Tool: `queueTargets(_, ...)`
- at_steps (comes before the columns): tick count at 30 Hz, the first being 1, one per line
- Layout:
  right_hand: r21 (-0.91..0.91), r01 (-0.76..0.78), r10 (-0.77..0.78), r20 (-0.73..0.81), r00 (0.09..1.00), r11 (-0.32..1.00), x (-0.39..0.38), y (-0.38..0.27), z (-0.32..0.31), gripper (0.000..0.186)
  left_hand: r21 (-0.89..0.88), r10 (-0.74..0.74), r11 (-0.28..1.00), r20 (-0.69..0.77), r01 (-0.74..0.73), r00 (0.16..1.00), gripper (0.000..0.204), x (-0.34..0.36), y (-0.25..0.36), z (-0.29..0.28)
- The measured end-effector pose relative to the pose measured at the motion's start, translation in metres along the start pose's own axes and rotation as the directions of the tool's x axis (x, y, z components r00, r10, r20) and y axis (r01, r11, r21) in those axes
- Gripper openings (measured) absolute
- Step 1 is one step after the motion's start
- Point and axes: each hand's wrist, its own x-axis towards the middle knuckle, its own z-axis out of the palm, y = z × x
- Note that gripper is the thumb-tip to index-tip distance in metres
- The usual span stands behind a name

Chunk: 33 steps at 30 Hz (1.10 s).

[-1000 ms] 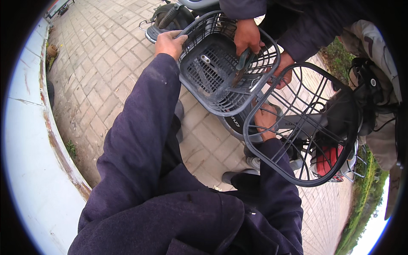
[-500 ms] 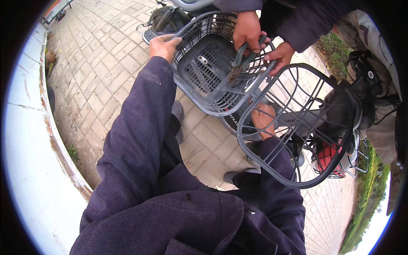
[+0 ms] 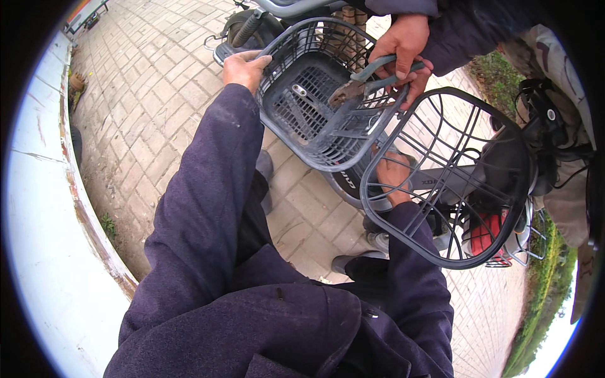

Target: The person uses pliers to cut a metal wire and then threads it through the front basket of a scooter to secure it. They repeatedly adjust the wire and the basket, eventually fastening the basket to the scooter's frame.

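My left hand (image 3: 244, 69) grips the left rim of a dark plastic basket (image 3: 302, 107). My right hand (image 3: 392, 173) is beneath, at the basket's lower right, seen through a black wire basket (image 3: 454, 145); what it grips is hidden. A co-worker's hand (image 3: 406, 44) holds pliers (image 3: 362, 79) with grey-green handles inside the plastic basket's right side; the other hand (image 3: 416, 88) is at that rim. A grey scooter body (image 3: 345, 183) lies below the baskets, with more black parts (image 3: 542, 104) at the right.
A scooter's wheel and spring (image 3: 242, 34) are at the top. A pale wall (image 3: 44, 164) with a worn edge runs down the left. Brick paving (image 3: 151, 94) lies underneath. A red object (image 3: 485, 233) is behind the wire basket, and grass (image 3: 535, 302) edges the right.
The co-worker's hand and pliers have moved right, with the pliers turned more sideways. My left hand and the plastic basket have shifted slightly leftward in view since a second ago.
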Motion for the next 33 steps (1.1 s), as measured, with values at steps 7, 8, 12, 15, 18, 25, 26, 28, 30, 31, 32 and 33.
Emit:
queueTargets(7,0.091,-0.043,0.04,0.031,0.999,0.995,-0.002,-0.001,-0.003,0.047,0.047,0.006,0.999,0.001,-0.006,1.0,0.031,0.001,0.0,0.0)
queueTargets(8,0.063,-0.011,0.009,0.032,0.999,0.998,-0.001,-0.002,-0.005,0.044,0.037,-0.006,0.999,0.013,0.005,1.0,0.031,0.001,0.001,0.0)
queueTargets(12,-0.039,-0.037,0.041,0.09,0.995,0.999,-0.001,-0.005,-0.007,0.032,0.052,0.025,0.998,0.026,-0.026,0.999,0.031,-0.004,0.005,0.0)
queueTargets(15,0.015,-0.168,0.164,0.144,0.976,0.986,-0.001,-0.005,-0.008,0.034,0.008,-0.022,1.0,0.026,0.022,0.999,0.031,-0.005,0.007,0.0)
queueTargets(18,0.09,-0.042,0.041,0.01,0.999,0.995,-0.002,-0.005,-0.007,0.054,0.009,0.052,0.999,0.012,-0.052,0.999,0.031,-0.006,0.008,0.003)
queueTargets(25,0.004,-0.12,0.119,0.109,0.987,0.993,0.002,0.006,-0.006,0.036,0.107,0.003,0.994,0.03,-0.006,1.0,0.032,-0.004,0.007,0.003)
queueTargets(26,0.005,-0.12,0.119,0.106,0.987,0.993,0.004,0.007,-0.005,0.036,0.103,0.024,0.994,0.034,-0.028,0.999,0.032,-0.002,0.007,0.004)
queueTargets(28,-0.021,-0.152,0.154,0.122,0.981,0.988,0.004,0.006,-0.004,0.037,0.121,0.043,0.992,0.022,-0.045,0.999,0.032,-0.002,0.005,0.004)
queueTargets(30,0.069,-0.213,0.202,0.137,0.97,0.975,0.002,0.005,-0.005,0.036,0.117,0.037,0.992,0.032,-0.04,0.999,0.032,-0.002,0.005,0.004)
queueTargets(31,0.094,-0.274,0.256,0.167,0.952,0.957,0.002,0.003,-0.006,0.035,0.112,0.031,0.993,0.043,-0.036,0.999,0.032,-0.001,0.005,0.003)
queueTargets(32,0.11,-0.199,0.186,0.115,0.976,0.974,0.0,0.001,-0.007,0.035,0.108,0.012,0.994,0.054,-0.018,0.998,0.032,-0.001,0.005,0.003)
queueTargets(33,0.112,-0.142,0.133,0.085,0.987,0.984,0.003,0.0,-0.01,0.034,0.093,0.01,0.995,0.058,-0.016,0.998,0.032,0.0,0.006,0.003)
